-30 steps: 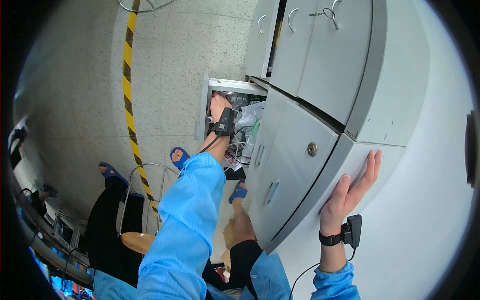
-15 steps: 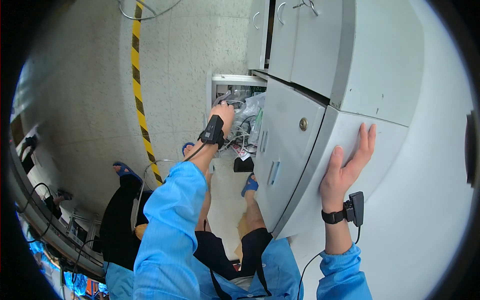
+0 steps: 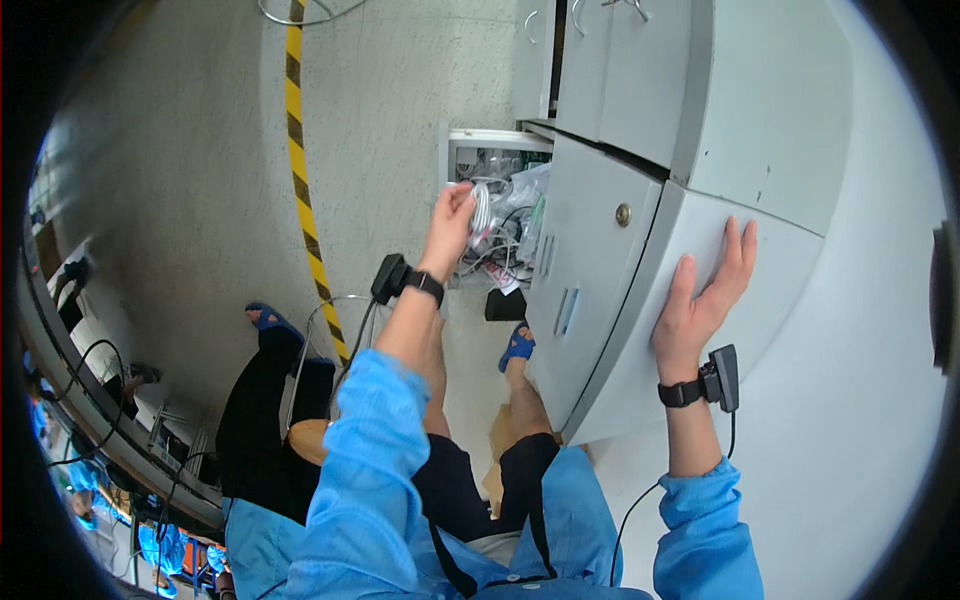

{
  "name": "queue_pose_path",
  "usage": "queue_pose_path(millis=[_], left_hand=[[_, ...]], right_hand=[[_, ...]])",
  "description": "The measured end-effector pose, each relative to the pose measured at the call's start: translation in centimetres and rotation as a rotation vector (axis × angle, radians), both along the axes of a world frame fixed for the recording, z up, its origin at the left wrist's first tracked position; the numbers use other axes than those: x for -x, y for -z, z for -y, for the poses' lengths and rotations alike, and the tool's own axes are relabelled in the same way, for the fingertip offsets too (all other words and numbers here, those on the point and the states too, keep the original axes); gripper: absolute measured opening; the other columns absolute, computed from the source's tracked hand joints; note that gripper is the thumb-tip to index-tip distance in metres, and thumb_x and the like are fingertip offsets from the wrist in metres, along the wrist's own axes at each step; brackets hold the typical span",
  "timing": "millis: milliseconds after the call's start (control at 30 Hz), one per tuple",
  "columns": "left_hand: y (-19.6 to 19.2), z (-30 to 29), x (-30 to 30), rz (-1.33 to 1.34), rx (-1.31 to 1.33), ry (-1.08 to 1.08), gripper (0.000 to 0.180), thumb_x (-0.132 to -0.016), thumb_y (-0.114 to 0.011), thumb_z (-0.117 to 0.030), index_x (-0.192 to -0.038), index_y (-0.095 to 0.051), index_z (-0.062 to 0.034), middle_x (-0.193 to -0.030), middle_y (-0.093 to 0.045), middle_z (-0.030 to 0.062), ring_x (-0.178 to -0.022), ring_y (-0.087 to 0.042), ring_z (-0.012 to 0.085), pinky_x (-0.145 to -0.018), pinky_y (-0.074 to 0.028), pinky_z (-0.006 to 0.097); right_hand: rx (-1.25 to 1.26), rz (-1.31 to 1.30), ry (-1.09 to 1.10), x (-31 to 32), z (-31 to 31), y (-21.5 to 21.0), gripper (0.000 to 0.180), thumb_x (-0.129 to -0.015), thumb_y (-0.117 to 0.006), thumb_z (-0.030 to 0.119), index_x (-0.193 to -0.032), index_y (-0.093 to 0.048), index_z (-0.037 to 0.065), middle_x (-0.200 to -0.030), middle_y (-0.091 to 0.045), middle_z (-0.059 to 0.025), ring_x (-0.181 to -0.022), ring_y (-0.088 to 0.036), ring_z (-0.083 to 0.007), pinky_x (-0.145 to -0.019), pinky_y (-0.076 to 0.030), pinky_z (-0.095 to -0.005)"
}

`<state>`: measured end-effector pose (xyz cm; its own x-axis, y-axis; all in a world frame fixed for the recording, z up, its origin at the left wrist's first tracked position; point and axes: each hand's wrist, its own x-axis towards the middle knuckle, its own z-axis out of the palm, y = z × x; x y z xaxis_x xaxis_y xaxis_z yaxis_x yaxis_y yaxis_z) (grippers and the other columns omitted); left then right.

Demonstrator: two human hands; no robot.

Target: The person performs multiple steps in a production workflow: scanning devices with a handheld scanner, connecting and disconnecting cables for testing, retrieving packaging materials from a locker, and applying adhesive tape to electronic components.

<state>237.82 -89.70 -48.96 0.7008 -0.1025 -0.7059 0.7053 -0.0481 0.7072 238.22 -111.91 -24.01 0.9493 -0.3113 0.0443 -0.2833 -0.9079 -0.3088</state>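
My left hand (image 3: 452, 228) is closed on a coiled white cable (image 3: 483, 210), held up over an open drawer (image 3: 500, 137). In the drawer lie tangled grey and white cables, clear plastic bags (image 3: 527, 192) and other small items, partly hidden by my hand and the coil. My right hand (image 3: 697, 312) lies open on the light grey top of the cabinet (image 3: 785, 262), its fingers stretched out and nothing in it. Both wrists wear a black strapped device with a cable.
Below the open drawer are closed drawers with handles and a round lock (image 3: 623, 214). A black box-like thing (image 3: 505, 305) sits near the drawer. Yellow-black tape (image 3: 297, 150) runs along the floor. Another person's dark-trousered leg (image 3: 255, 400) and blue sandal (image 3: 272, 318) are at the left.
My left hand has come up from among the drawer's contents with the coiled white cable in it. The right hand stays on the cabinet. The whole view has shifted slightly.
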Motion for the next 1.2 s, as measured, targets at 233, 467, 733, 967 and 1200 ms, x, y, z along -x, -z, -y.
queue_pose_path(millis=[233,467,733,967,1200], left_hand=[[4.1,2.1,0.9,-0.056,0.089,-0.173,0.036,-0.093,-0.055,-0.018,-0.127,-0.053,-0.0048,-0.112,-0.053,0.0095,-0.101,-0.053,0.0208,-0.092,-0.040,0.031],[-1.3,-0.1,1.9,-0.009,0.123,-0.276,0.034,-0.096,-0.051,-0.020,-0.126,-0.052,-0.0041,-0.119,-0.054,0.0067,-0.109,-0.051,0.0165,-0.096,-0.039,0.029],[3.4,-2.9,8.3,-0.301,-0.037,-0.549,0.033,-0.097,-0.048,-0.023,-0.124,-0.049,-0.0038,-0.111,-0.056,0.0046,-0.099,-0.055,0.0143,-0.086,-0.046,0.031],[2.7,1.3,9.0,-0.408,0.172,-0.608,0.033,-0.099,-0.044,-0.023,-0.126,-0.045,-0.0043,-0.113,-0.055,0.0059,-0.101,-0.054,0.0153,-0.089,-0.045,0.032],[3.8,7.0,10.2,-0.564,0.360,-0.687,0.033,-0.099,-0.045,-0.022,-0.127,-0.042,-0.0036,-0.115,-0.055,0.0091,-0.105,-0.055,0.0198,-0.088,-0.047,0.038]], right_hand=[[-0.052,0.047,0.009,0.4,-0.4,0.6,0.057,-0.087,-0.055,0.025,-0.137,-0.040,0.001,-0.148,-0.026,-0.0188,-0.137,-0.024,-0.0357,-0.110,-0.019,-0.0470],[0.014,0.025,0.007,0.1,0.3,-0.2,0.057,-0.087,-0.055,0.024,-0.137,-0.040,0.002,-0.148,-0.026,-0.0187,-0.136,-0.024,-0.0372,-0.110,-0.019,-0.0479],[0.029,0.008,0.001,0.0,0.1,-0.2,0.059,-0.087,-0.054,0.026,-0.138,-0.038,0.002,-0.149,-0.024,-0.0200,-0.137,-0.022,-0.0382,-0.110,-0.018,-0.0487],[0.094,-0.016,-0.027,0.1,0.0,-0.3,0.060,-0.088,-0.051,0.028,-0.139,-0.036,0.002,-0.149,-0.023,-0.0211,-0.137,-0.021,-0.0385,-0.111,-0.016,-0.0488],[0.069,-0.007,-0.031,0.1,-0.9,-0.6,0.059,-0.087,-0.051,0.025,-0.139,-0.036,0.000,-0.149,-0.024,-0.0206,-0.138,-0.022,-0.0372,-0.111,-0.016,-0.0490]])
